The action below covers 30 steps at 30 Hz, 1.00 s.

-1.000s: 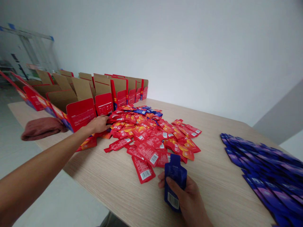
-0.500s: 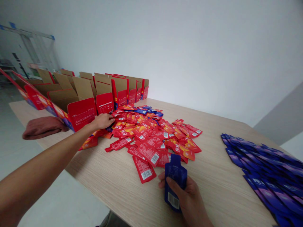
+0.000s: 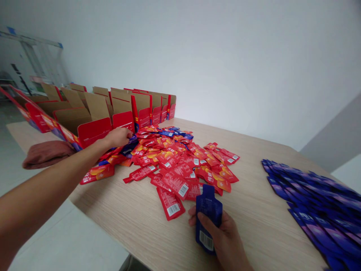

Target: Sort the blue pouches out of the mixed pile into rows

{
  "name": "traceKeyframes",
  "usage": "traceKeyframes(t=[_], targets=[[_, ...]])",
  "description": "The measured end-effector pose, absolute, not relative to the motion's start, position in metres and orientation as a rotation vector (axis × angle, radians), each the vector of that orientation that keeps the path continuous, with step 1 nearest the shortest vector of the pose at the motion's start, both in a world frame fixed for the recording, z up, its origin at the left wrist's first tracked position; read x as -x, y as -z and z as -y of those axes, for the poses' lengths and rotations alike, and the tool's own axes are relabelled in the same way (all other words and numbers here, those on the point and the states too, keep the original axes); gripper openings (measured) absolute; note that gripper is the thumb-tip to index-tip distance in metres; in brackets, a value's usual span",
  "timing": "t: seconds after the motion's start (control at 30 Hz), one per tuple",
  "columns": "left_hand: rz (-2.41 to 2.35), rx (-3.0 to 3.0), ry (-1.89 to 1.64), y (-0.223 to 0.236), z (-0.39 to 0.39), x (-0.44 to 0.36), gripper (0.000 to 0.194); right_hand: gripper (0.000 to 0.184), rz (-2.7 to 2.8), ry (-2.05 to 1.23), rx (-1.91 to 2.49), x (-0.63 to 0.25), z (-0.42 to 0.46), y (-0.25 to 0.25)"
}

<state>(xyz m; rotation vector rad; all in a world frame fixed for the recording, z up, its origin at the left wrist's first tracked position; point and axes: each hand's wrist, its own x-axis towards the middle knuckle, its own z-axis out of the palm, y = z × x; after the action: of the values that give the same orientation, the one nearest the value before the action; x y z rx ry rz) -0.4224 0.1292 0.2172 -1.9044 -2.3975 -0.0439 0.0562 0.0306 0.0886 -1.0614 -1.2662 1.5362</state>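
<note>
My right hand (image 3: 225, 237) holds a dark blue spouted pouch (image 3: 208, 214) upright near the table's front edge, thumb across its face and barcode low down. My left hand (image 3: 120, 137) reaches to the left side of a heap of red and orange pouches (image 3: 169, 150), close to the red boxes. Its fingers are curled closed on a blue pouch (image 3: 132, 143), partly covered by the hand and its neighbours. Several other blue pouches (image 3: 180, 132) lie at the heap's far side. Just below the left forearm, a red pouch (image 3: 98, 174) lies on the table.
Open red cardboard boxes (image 3: 94, 131) stand in rows at the left, flaps raised. A brown cloth (image 3: 49, 153) lies beside them at the table edge. Overlapping blue pouches (image 3: 316, 203) are spread on the right of the wooden table (image 3: 251, 150). A pale wall rises behind.
My left hand has risen slightly and drawn back toward the boxes, with more of a blue pouch showing beneath its fingers. My right hand keeps its pouch in place.
</note>
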Motion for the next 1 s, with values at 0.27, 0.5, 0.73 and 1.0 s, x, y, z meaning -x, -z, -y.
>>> traceKeyframes(t=[0.27,0.5,0.73,1.0], targets=[[2.396,1.784,-0.362,-0.197,-0.134,0.402,0.037,0.060,1.284,-1.558,1.058,-0.056,-0.034,-0.085],[2.294,1.835,-0.384,-0.197,-0.139,0.399,0.041,0.060,1.270,-1.571,1.094,-0.055,-0.028,-0.098],[2.325,1.896,-0.447,-0.196,-0.145,0.407,0.041,0.058,1.238,-1.568,1.089,-0.053,-0.023,-0.109],[2.317,1.914,-0.401,-0.188,-0.154,0.411,0.037,0.058,1.286,-1.578,1.094,-0.054,-0.024,-0.113]])
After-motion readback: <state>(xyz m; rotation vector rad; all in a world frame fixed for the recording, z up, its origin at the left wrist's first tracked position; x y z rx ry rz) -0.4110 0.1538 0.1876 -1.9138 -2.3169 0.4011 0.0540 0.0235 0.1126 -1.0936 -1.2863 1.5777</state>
